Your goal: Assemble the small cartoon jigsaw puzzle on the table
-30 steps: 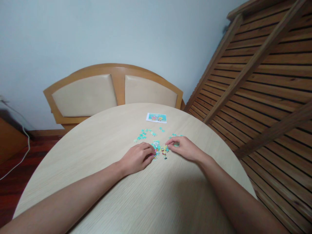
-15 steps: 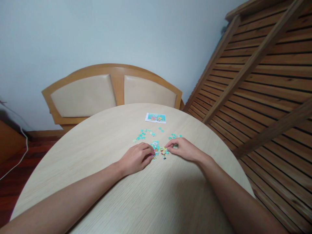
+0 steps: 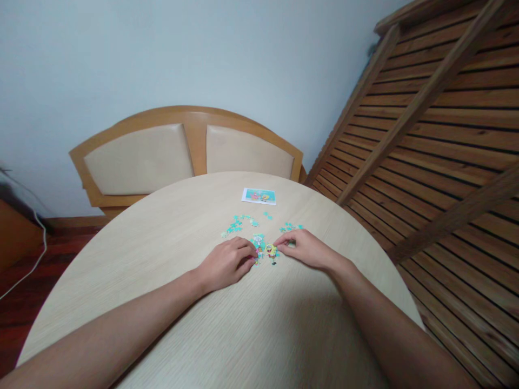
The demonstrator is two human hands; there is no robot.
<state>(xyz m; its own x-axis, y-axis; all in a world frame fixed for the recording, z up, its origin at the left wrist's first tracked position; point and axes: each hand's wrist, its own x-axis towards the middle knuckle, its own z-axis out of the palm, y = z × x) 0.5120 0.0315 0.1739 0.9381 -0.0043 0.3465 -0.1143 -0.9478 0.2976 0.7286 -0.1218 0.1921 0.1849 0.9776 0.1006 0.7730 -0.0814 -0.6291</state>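
Barely anything has shifted since half a second ago: your right hand (image 3: 307, 249) sits a touch closer to the joined puzzle section (image 3: 265, 249). You're at a round pale wood table (image 3: 170, 243), bench behind, slatted frame to your right. Section lies flat mid-table, long axis left-right; left hand (image 3: 227, 263) curled at its left edge, right fingertips pinch its right edge.

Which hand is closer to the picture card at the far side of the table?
Right. The right hand lies nearer the picture card, below and slightly right of it. The left hand rests further back toward the person, left of the joined pieces.
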